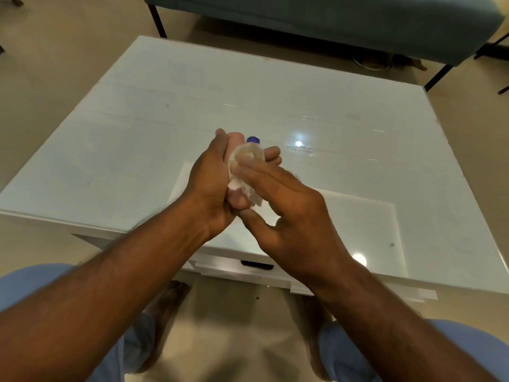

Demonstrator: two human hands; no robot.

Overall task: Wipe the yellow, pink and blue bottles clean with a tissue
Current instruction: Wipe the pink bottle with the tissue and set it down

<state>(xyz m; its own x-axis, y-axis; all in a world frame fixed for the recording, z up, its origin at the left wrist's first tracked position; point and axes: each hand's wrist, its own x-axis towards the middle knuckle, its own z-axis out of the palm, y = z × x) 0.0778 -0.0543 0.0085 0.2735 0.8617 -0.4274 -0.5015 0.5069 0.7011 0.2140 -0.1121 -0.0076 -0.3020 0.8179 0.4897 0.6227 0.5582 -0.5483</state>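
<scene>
While both bare forearms reach out over the near edge of the glossy white glass-topped desk (358,111), the two hands meet above its middle. Left hand (212,183): fingers curled round a small bottle, of which only a dark blue cap (253,139) and a pale, pinkish patch of body (237,137) show past the fingertips; its body colour cannot be told with certainty. Crumpled white tissue (243,172): wrapped against the bottle, between the two hands. Right hand (292,213): fingers (271,155) laid over the tissue and bent round it, thumb below, pressing it to the bottle. Teal upholstered sofa on thin black legs (330,20): beyond the desk's far edge. Beige floor (41,78): around the desk. Light blue trousers (24,282): at the bottom corners.
</scene>
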